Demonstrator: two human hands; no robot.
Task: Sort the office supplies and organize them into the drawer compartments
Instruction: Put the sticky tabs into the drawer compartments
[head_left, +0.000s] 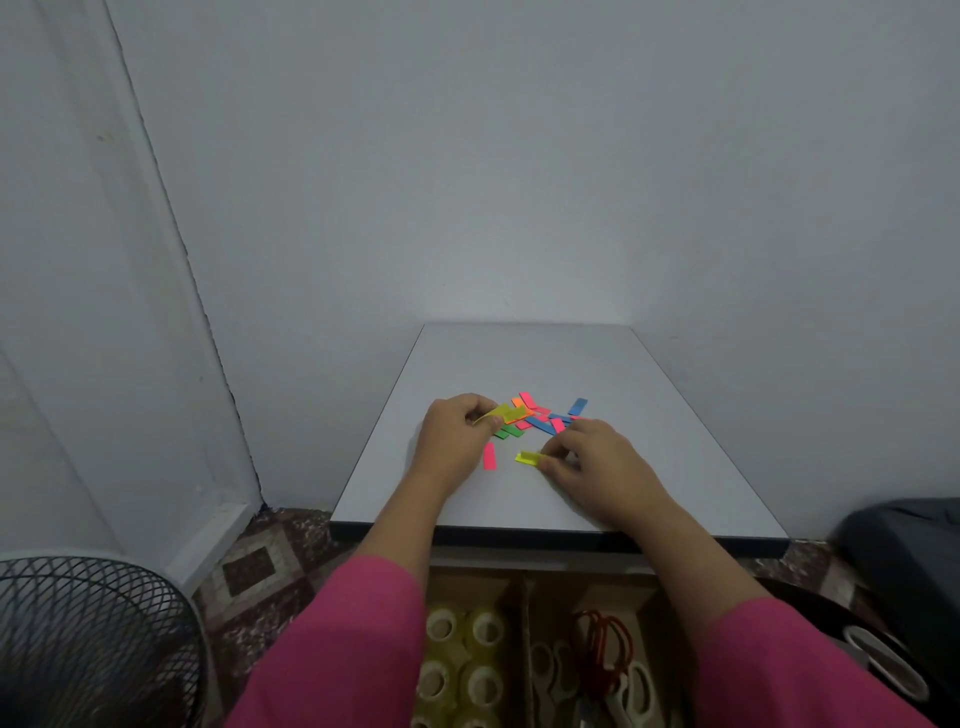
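A scatter of small rectangular paper flags (540, 415) in pink, blue, green, orange and yellow is spread on the pale grey rectangular tabletop (597, 364), roughly midway between its left and right edges. A few yellow flags (506, 414) are pinched between the curled thumb and fingers of the left hand (454, 434), just at the left side of the scatter. Another yellow flag (529, 458) is pinched by the fingertips of the right hand (597, 462), nearer the front edge. A single pink flag (489, 457) lies flat and apart between the two hands. Below the front edge, an open brown drawer (524, 597) is seen, split by a divider: clear tape rolls (462, 654) are held in its left compartment, scissors with white and red handles (597, 660) in its right. Pink sleeves (353, 649) cover both forearms. A black mesh wastebasket (88, 639) stands on the floor to the left.
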